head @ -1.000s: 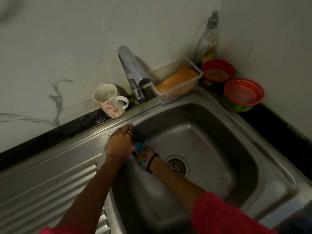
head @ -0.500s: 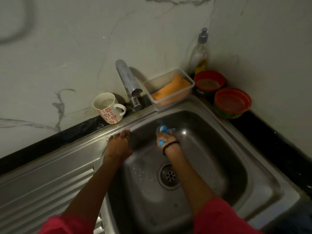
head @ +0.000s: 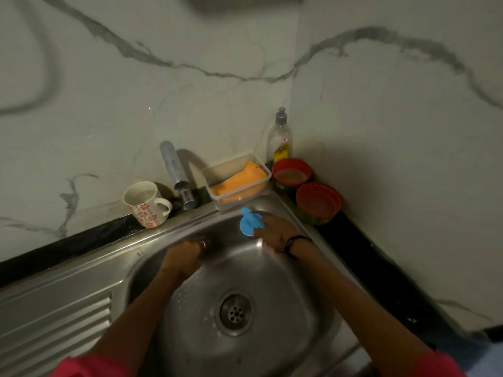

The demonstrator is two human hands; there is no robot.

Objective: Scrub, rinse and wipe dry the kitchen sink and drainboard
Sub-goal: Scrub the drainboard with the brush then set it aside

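I observe the stainless sink from above, its round drain near the middle of the basin floor, with droplets on the metal around it. The ribbed drainboard adjoins the basin on the left.

The right hand lies against the basin's far wall, close to the far right corner. Its grip is curled around a blue scrubber, which sits against the steel just under the far rim. A dark band circles that wrist.

The left hand lies on the far wall of the basin, left of the right hand and apart from it. The fingers are bent over the steel; I cannot tell whether the grip holds anything. A ring shows on one finger.

Along the far edge of the sink stand a floral mug, the tap, and a clear tray holding an orange cloth. At the far right corner of the table stand a soap bottle and two red bowls. Pink sleeves show at the near edge.
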